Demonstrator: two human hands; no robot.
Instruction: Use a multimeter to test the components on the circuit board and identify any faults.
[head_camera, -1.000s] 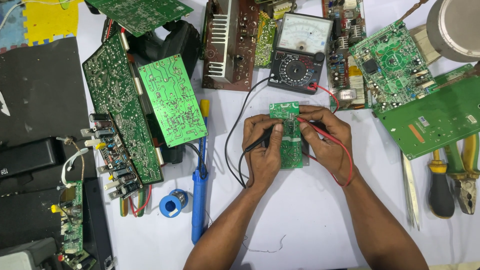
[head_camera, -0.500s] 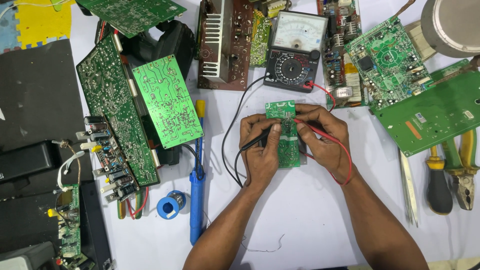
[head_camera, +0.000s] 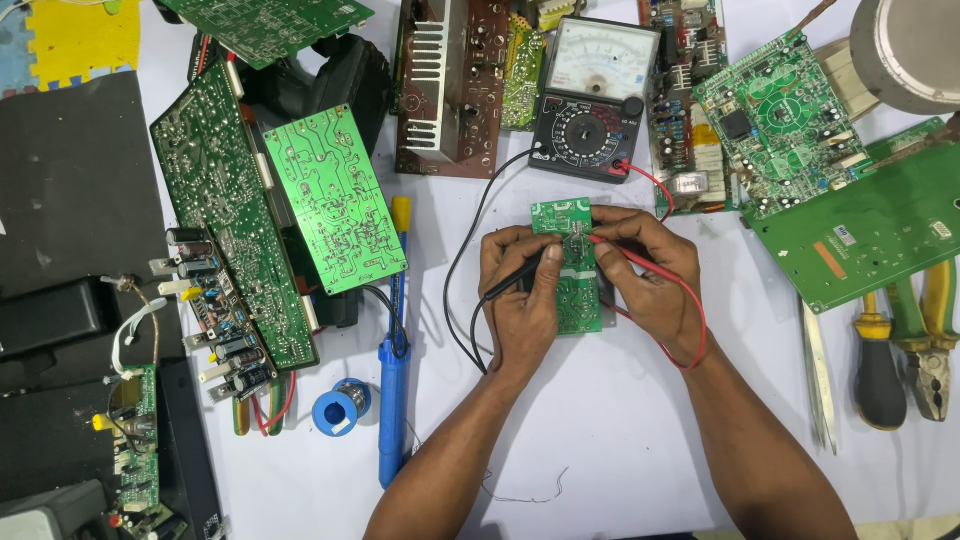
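Lying between both hands (head_camera: 590, 285) (probes touching): small green circuit board (head_camera: 572, 292)

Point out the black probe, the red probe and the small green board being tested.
black probe (head_camera: 515, 281), head view, on its black shaft by the left hand.
red probe (head_camera: 622, 253), head view, on its red shaft.
small green board (head_camera: 578, 295), head view, on its lower half.

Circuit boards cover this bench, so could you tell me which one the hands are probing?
The small green board at centre, just below the analog meter. Both the left hand and right hand press probes onto it; every other board lies untouched.
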